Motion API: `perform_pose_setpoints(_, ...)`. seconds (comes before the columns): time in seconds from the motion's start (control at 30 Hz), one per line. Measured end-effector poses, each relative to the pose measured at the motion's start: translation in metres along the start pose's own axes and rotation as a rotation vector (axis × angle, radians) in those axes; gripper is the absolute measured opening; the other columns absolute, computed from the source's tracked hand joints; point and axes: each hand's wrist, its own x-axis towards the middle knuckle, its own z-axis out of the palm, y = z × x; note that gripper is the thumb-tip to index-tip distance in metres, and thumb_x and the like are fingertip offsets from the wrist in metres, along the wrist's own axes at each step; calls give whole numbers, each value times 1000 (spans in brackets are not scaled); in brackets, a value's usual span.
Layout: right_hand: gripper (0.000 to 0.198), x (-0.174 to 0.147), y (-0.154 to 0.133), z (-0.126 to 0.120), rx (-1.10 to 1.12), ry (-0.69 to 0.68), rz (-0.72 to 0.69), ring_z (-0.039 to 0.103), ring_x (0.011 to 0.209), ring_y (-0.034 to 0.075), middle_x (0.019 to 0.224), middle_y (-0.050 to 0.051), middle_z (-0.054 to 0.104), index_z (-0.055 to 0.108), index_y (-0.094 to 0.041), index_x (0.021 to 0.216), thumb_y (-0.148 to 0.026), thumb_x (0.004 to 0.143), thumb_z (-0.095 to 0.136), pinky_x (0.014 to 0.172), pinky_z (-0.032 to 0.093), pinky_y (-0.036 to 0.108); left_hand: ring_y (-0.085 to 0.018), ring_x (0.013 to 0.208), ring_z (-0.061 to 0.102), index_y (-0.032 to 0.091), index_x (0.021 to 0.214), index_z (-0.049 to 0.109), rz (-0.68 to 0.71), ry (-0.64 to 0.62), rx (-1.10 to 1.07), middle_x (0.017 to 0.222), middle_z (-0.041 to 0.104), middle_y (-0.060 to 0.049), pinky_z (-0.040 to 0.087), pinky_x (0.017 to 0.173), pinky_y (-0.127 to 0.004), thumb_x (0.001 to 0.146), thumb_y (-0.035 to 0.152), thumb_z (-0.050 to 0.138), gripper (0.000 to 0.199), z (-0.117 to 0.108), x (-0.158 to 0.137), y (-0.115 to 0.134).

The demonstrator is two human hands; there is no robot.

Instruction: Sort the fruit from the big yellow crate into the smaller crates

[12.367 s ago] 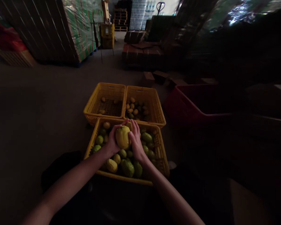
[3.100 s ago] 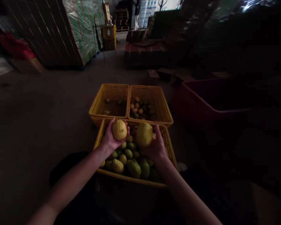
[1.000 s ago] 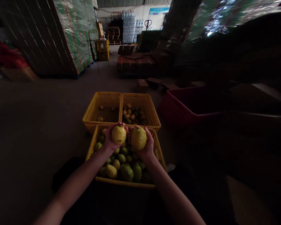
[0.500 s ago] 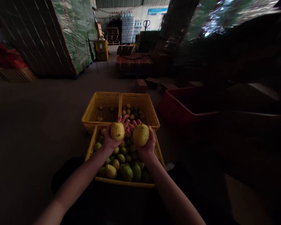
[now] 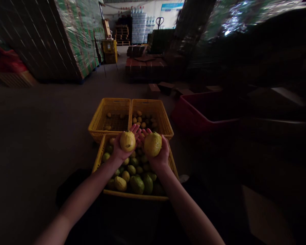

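Note:
Palm up, my left hand (image 5: 118,150) cradles a yellow guava (image 5: 128,141) with a dark mark low on its side. Beside it my right hand (image 5: 163,157) holds a slightly larger yellow-green guava (image 5: 153,144), its fingers stretched out behind the fruit. Both hands are over a yellow plastic crate (image 5: 135,196). Inside that crate lie many green and yellow guavas (image 5: 137,184), partly hidden by my hands and forearms.
Behind stand two more yellow crates: the left crate (image 5: 98,135) has a few fruits, the right crate (image 5: 166,119) more. A red bin (image 5: 191,117) is at the right. Wrapped stacked boxes (image 5: 84,41) rise at the left, and flat cartons (image 5: 146,64) lie farther back.
Both hands keep hold of their guavas in nearly the same place. The whole view has shifted slightly, with the crates and background a little higher in the picture.

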Motion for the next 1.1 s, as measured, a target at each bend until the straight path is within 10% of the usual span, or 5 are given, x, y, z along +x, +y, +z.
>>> perform_pose_setpoints(1.1,39,2,-2,-4,7,55,7,66,113,27,106,9,75,64,-18,114,-38,82,53,98,53,49,-27,126,55,23,146,41,-17,49,20,140,57,-9,51,94,-44,85,25,40,61,4,-1,-3)
